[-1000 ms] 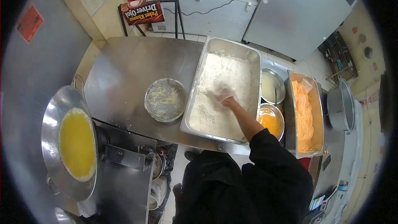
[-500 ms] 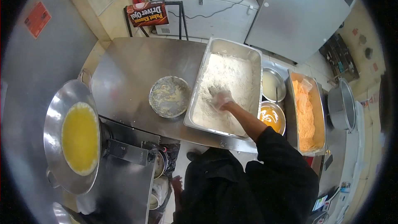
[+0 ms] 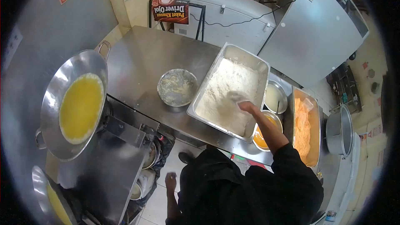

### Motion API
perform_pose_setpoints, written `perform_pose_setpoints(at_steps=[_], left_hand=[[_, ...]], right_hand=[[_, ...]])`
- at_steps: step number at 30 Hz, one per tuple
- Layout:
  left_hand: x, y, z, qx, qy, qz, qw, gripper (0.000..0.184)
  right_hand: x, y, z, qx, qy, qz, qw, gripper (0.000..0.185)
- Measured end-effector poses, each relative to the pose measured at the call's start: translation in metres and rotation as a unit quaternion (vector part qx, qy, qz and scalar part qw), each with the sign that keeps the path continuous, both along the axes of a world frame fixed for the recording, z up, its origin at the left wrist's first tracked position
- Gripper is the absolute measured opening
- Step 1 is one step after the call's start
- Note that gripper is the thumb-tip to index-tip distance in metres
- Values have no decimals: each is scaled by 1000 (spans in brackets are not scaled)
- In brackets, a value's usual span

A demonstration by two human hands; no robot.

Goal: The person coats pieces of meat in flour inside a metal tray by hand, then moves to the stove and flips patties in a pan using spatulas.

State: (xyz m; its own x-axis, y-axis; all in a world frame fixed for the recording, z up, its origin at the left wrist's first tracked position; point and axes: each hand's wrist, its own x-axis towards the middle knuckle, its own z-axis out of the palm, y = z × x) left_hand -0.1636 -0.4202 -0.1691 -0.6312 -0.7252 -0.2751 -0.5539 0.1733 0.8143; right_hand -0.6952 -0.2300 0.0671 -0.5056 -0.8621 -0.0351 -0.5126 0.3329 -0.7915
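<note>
A deep steel tray (image 3: 196, 107) of white flour (image 3: 229, 75) stands tilted in view on the steel counter. My right hand (image 3: 239, 97), in a clear plastic glove, is over the flour near the tray's middle. Motion smears its fingers, so I cannot make out whether it holds anything. My left hand (image 3: 171, 181) hangs low beside my body, away from the counter, too small to read its fingers. Left of the tray sits a round metal bowl (image 3: 177, 87) with pale dough-like residue.
Right of the tray stand a bowl of pale liquid (image 3: 273, 93), a bowl of orange liquid (image 3: 260, 139) and a tray of orange food (image 3: 303, 131). A large wok (image 3: 52, 87) with yellow liquid is on the left, and a second wok (image 3: 39, 179) is below it.
My right hand has lifted out of the flour and shifted right within the tray. My left hand still hangs low. The head view has turned and shifted slightly.
</note>
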Motion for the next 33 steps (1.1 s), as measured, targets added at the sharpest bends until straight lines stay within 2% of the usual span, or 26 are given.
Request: perform_pose_setpoints(at_steps=[1,2,3,4,5,6,7,9,10,11,12,13,15,17,19,20,21,23,24,25,27,28,31,32,33], left_hand=[[-25,-3,34,6,46,-28,999,19],[-54,-2,90,15,72,-47,996,21],[-74,1,97,32,131,-47,990,22],[-102,7,162,34,127,-68,989,22],[-126,13,194,31,163,-76,983,24],[-144,24,219,30,194,-86,977,26],[-161,37,252,-1,204,-105,973,34],[-198,67,297,-81,212,-140,964,44],[-214,83,308,-129,210,-156,957,47],[-227,96,313,-136,210,-150,956,47],[-244,109,314,-178,204,-159,950,51],[-259,120,316,-216,197,-166,942,58],[-277,143,324,-205,209,-157,943,59],[-295,161,326,-193,215,-165,943,62],[-310,170,323,-250,199,-158,934,61],[-315,170,323,-254,211,-158,930,60],[-320,168,320,-255,207,-163,930,60],[-340,156,314,-298,233,-130,916,63],[-346,148,315,-300,183,-129,927,64],[-347,147,320,-302,190,-128,925,64],[-350,145,331,-303,146,-148,930,67],[-356,146,332,-313,166,-124,927,70],[-363,141,328,-314,158,-123,928,67],[-364,140,326,-311,146,-126,931,62],[-368,136,321,-310,145,-125,931,62]], right_hand=[[4,0,-2,-1,2,5,1000,28],[6,-3,-9,156,179,-13,971,28],[3,-8,-23,298,350,-32,887,30],[-35,10,-105,103,409,24,906,25],[-20,-5,-82,92,416,35,904,25],[6,-20,-61,5,206,-162,965,34],[29,-26,-46,-75,-29,-343,936,46],[42,-32,-73,-156,124,-402,894,45],[69,-32,-40,-189,-38,-392,900,45],[86,-27,-17,-215,-197,-369,883,46],[81,-22,-37,-254,-251,-329,874,46],[82,-12,-38,-252,-245,-318,880,46],[91,4,-35,-289,-364,-299,834,41],[97,21,-19,-310,-387,-275,824,39],[102,31,-5,-357,-443,-226,791,34],[92,30,-7,-317,-395,-243,827,34],[99,38,-18,-319,-398,-247,824,34],[126,46,29,-318,-322,-226,863,37],[96,41,-18,-290,-327,-249,864,35],[102,44,-11,-293,-320,-247,866,35],[125,44,22,-331,-410,-224,820,43],[131,44,43,-338,-423,-201,816,48],[127,42,48,-337,-438,-152,819,49],[122,44,50,-267,-448,-88,849,48],[122,46,49,-265,-449,-88,849,48]])
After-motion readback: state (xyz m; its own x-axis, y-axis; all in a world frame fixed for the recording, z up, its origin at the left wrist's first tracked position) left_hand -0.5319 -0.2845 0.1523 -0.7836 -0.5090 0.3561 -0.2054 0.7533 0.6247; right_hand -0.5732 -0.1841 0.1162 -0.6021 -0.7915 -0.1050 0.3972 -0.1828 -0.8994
